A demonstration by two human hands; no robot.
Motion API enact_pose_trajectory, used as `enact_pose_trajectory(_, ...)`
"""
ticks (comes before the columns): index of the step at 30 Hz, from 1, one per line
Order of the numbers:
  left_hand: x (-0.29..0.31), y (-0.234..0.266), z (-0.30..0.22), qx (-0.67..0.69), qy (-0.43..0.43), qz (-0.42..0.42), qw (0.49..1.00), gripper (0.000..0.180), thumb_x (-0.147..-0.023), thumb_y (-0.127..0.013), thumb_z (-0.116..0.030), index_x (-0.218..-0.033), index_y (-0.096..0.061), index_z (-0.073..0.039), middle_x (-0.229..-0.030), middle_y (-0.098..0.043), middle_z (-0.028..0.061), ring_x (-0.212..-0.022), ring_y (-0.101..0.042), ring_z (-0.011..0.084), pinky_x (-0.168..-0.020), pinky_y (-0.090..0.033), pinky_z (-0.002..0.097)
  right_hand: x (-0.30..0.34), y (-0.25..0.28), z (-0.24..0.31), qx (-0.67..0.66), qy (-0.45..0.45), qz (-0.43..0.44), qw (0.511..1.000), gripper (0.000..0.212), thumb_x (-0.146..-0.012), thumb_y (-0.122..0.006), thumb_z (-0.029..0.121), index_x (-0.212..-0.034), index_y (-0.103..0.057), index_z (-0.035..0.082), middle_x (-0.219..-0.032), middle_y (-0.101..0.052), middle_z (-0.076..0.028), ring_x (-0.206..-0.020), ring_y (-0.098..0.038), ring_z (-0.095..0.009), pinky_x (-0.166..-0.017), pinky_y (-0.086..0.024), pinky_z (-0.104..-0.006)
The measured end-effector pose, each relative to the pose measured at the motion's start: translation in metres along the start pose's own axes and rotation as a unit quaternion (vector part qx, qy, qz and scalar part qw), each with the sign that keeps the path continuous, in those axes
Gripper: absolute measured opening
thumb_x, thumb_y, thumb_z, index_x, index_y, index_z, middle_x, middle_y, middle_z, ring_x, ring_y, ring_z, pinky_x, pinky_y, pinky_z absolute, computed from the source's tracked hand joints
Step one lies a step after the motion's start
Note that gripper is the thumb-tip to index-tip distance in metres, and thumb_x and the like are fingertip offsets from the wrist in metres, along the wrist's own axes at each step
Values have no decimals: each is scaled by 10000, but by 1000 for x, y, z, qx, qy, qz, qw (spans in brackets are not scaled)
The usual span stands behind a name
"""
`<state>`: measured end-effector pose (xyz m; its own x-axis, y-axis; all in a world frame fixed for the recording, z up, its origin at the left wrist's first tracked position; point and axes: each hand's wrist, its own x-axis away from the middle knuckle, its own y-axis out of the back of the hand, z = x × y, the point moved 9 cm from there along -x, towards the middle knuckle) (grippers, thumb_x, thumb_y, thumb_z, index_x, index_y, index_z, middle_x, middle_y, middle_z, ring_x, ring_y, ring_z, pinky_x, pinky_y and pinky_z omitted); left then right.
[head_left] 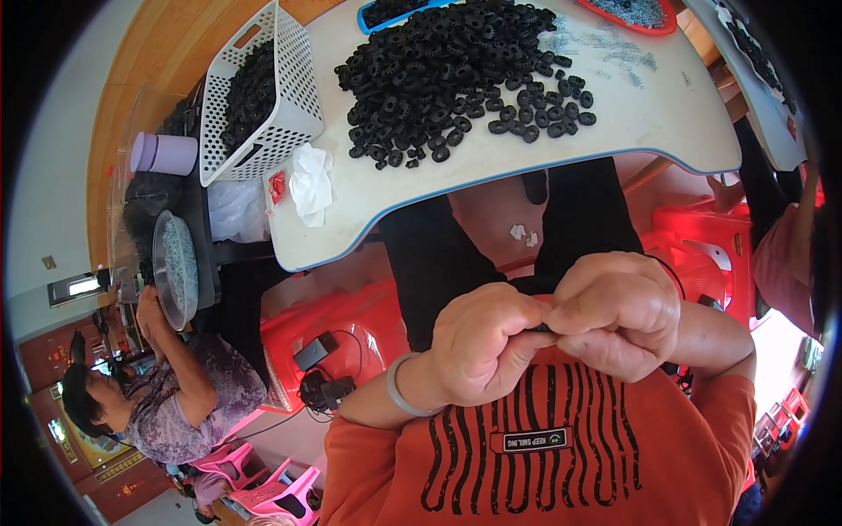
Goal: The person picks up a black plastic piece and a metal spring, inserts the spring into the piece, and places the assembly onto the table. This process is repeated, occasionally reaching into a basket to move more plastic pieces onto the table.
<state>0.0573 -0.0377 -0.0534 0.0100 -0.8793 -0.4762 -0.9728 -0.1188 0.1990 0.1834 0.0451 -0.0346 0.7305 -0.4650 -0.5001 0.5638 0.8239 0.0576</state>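
Observation:
Close in front of my orange shirt, my left hand [491,344] and my right hand [617,316] meet at the fingertips. Between their pinched thumbs and fingers shows a sliver of a small black part [543,329]; the fingers cover most of it. A silver-coloured bangle circles my left wrist. Beyond my knees, a big heap of small black plastic parts [430,70] covers much of the white table [640,145]. Several similar black pieces [553,110] lie loose at the heap's right side.
A white perforated basket [294,83] of black parts stands at the table's left, near crumpled tissue [311,184]. Thin bluish pieces [605,53] lie by a red tray [658,26]. A person [189,399] sits at left near a clear bowl [167,263]. Red stools [351,342] flank me.

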Motion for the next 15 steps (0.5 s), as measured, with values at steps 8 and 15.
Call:
enact_pose_trajectory(8,4,7,-10,-76,-90,9,993,361,-837,-905,-104,-1106,-698,20,-901,-737,120,-628,-645,250,-553,-468,362,16,-23,-25,-249,-126,-52,959,305,-948,-870,35,-1184,-680,0,-938,-657,-38,-786,-637,-112,-660,-499,-251)
enact_pose_trajectory(15,22,11,-23,-172,-208,20,963,377,-891,-876,-239,-1113,-692,4,-753,-626,40,-603,-532,209,-589,-440,386,21,-41,-43,-376,-243,15,894,381,-893,-917,0,-1179,-666,-30,-910,-655,-19,-729,-607,-46,-629,-479,-221)
